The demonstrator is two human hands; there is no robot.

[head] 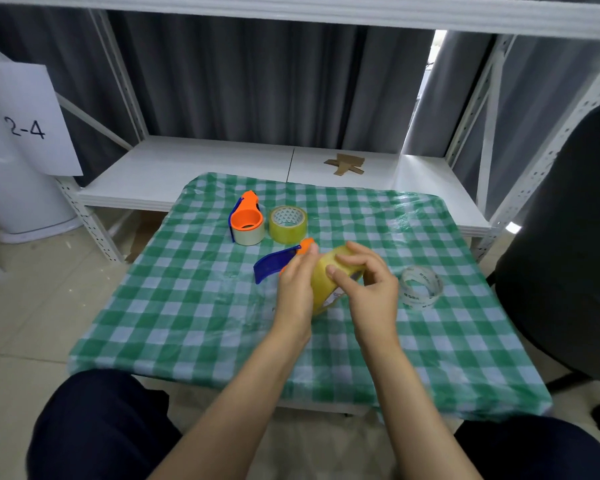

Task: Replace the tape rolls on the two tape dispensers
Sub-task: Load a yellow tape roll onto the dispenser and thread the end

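Note:
A yellow tape roll (323, 282) sits between my two hands above the middle of the green checked table (194, 306). My left hand (297, 282) holds an orange and blue tape dispenser (274, 263) against the roll's left side. My right hand (368, 282) grips the roll from the right, fingers curled over its top. A second orange dispenser (246, 220) with a white roll in it stands at the far left of the table. Beside it lies another yellow roll (288, 223). An almost used-up clear roll core (421, 287) lies to the right of my hands.
A white metal shelf (222, 161) runs behind the table, with cardboard scraps (343, 163) on it. A dark chair (565, 237) stands at the right. A paper sign marked 2-4 (28, 119) hangs at the left. My knees are under the table's near edge.

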